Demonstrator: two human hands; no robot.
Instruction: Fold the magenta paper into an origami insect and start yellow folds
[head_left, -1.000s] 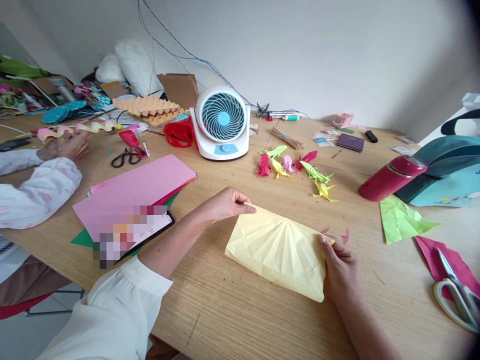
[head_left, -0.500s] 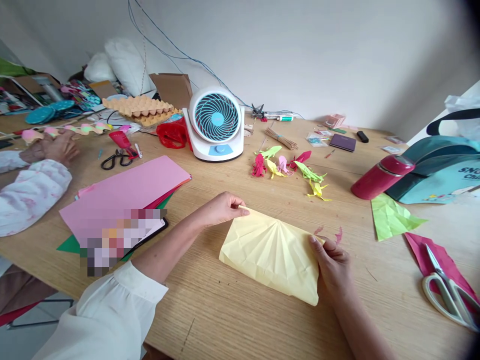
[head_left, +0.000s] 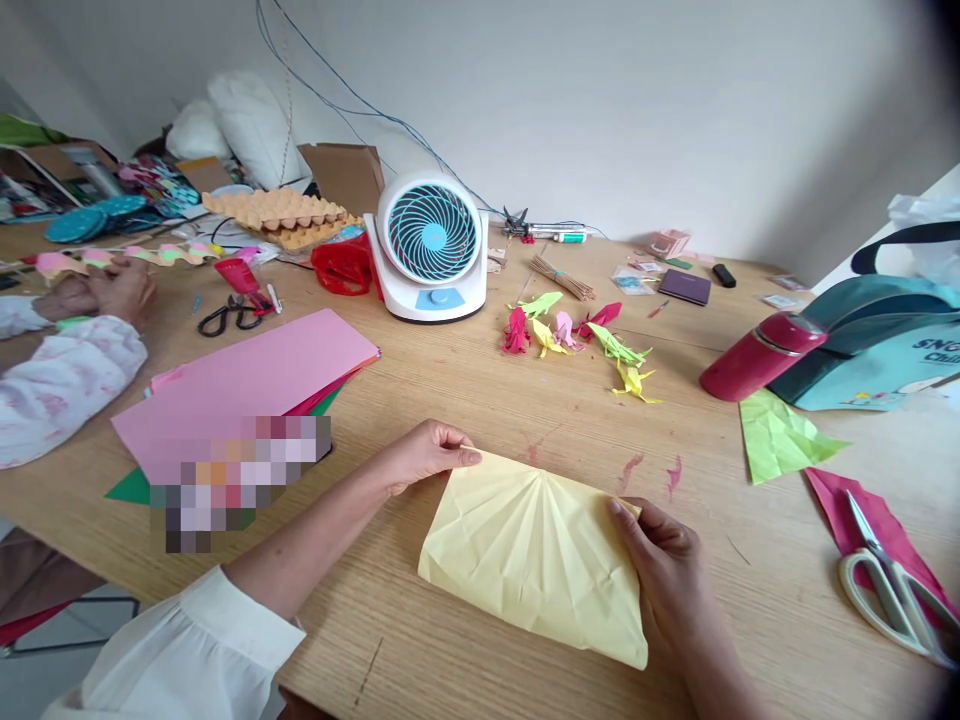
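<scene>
A pale yellow sheet of paper (head_left: 536, 560), folded over and marked with creases fanning out from its top edge, is stretched between my hands above the table. My left hand (head_left: 433, 457) pinches its upper left corner between thumb and fingers. At the upper right corner, my right hand (head_left: 664, 550) grips the sheet with the thumb on top and the fingers behind. Beyond the paper lie several folded paper figures (head_left: 619, 345) in green, yellow, pink and red.
A white and blue fan (head_left: 435, 245) stands at the back. Scissors (head_left: 885, 590) rest on red paper at right, near green paper (head_left: 787, 440), a red flask (head_left: 765, 355) and a teal bag (head_left: 877, 340). Pink sheets (head_left: 262, 390) lie left, near another person's hands (head_left: 112, 290).
Both hands have drawn the yellow paper nearer to me and slightly left, uncovering more of the red marks on the table. The grip at both corners stays the same.
</scene>
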